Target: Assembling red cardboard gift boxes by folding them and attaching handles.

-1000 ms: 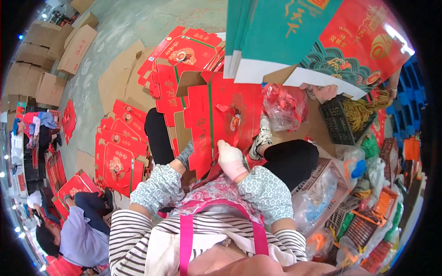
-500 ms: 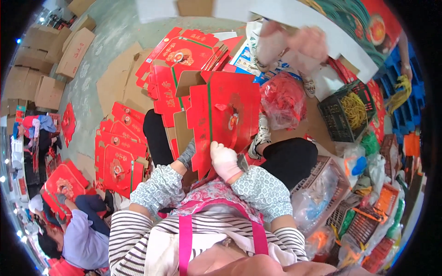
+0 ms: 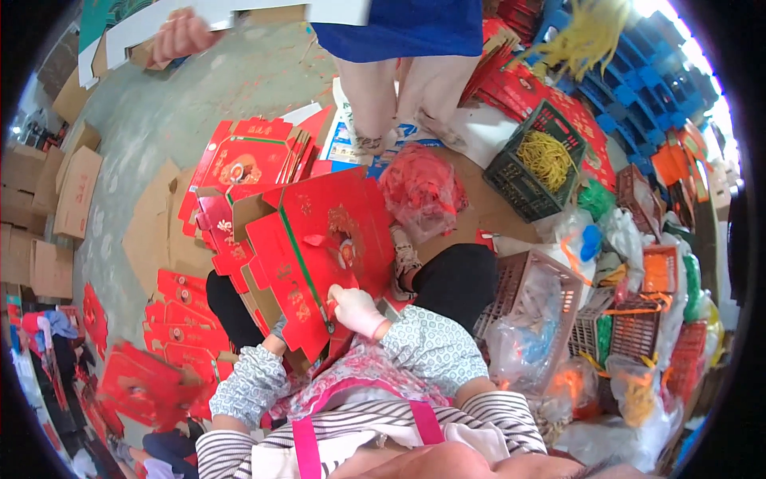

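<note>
A partly flat red printed cardboard box with a green stripe lies tilted across my lap. My right hand, in a white glove, is closed at its near edge, beside a small dark thing too blurred to name. My left hand, in a grey glove, reaches in at the box's left side, its fingers hidden behind the panel. Under and beyond this box rest more red box blanks, stacked, with brown inner flaps showing.
A person in a blue garment stands ahead, near a clear bag of red material. To the right are a dark crate of yellow cords and a brown crate of plastic bags. Red blanks lie left.
My view has turned rightward and the held box appears more tilted. The standing person's white board has shifted left, uncovering their legs. Both my hands stay at the box.
</note>
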The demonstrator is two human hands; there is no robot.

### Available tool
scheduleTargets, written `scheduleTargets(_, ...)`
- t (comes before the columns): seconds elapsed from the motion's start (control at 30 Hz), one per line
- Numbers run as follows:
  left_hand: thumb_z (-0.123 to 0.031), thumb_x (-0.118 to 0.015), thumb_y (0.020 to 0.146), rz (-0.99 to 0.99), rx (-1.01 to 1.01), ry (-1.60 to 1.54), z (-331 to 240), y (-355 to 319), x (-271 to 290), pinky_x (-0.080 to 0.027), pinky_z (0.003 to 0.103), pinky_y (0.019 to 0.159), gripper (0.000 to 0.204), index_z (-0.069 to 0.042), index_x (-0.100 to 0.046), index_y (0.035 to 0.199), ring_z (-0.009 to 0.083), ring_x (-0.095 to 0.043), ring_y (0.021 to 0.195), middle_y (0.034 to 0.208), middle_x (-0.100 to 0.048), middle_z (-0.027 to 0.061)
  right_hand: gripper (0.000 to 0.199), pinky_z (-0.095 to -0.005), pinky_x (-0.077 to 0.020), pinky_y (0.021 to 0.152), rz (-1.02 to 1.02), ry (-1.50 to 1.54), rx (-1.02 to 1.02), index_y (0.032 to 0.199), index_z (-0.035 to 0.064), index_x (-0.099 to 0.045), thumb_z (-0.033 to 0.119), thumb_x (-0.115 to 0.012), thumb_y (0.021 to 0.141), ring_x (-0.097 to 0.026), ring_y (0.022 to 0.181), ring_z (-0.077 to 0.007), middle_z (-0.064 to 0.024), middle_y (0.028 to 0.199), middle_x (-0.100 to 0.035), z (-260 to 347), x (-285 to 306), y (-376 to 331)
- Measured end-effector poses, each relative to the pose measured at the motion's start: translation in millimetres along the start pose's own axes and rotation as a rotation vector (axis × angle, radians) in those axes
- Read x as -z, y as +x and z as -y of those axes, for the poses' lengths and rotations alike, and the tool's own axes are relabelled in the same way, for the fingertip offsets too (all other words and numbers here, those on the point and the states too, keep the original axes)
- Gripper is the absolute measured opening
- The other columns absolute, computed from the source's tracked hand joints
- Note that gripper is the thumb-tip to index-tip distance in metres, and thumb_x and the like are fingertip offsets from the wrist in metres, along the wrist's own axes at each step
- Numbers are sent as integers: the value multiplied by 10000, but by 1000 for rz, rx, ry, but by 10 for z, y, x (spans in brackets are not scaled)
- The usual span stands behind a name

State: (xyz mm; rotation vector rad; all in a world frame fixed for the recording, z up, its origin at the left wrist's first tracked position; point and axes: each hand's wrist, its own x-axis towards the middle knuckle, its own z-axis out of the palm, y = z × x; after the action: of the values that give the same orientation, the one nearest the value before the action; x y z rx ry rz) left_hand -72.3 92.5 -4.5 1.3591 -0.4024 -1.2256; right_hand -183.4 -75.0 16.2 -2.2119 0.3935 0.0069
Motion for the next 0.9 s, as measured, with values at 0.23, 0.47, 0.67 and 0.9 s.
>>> scheduleTargets(0.23, -181, -529, 879, -9, -248, 828, 69, 12, 72, -463, 385, 828, 231, -62, -561, 1074, 267, -578, 936, 1046, -598, 112, 158, -431, -477, 696, 100, 181, -27, 838, 51, -613, 140, -519, 746, -617, 778, -344, -173, 789, -634, -122, 104, 20)
scheduleTargets(0.47, -231, -649, 756, 55, -349, 674, 54, 88, -14, -461, 385, 729, 204, -93, -609, 901, 247, -591, 826, 879, -620, 80, 172, -393, -486, 651, 35, 237, 30, 865, 38, -617, 91, -508, 742, -636, 707, -301, -170, 752, -633, -198, 92, -17)
scheduleTargets(0.67, -239, -629, 787, 19, -332, 782, 255, 46, 62, -461, 383, 716, 183, -92, -603, 893, 246, -587, 809, 870, -618, 78, 176, -394, -484, 627, 45, 147, 63, 861, 20, -627, 90, -511, 748, -637, 680, -288, -180, 730, -626, -234, 24, -70)
scheduleTargets(0.9, -187, -563, 862, -144, -70, 28, 252, 82, 264, -472, 321, 795, 225, -76, -595, 1055, 192, -589, 899, 1008, -626, 85, 165, -407, -449, 622, 6, 332, -48, 793, -9, -594, 144, -534, 783, -605, 705, -359, -228, 724, -585, -352, 449, -41)
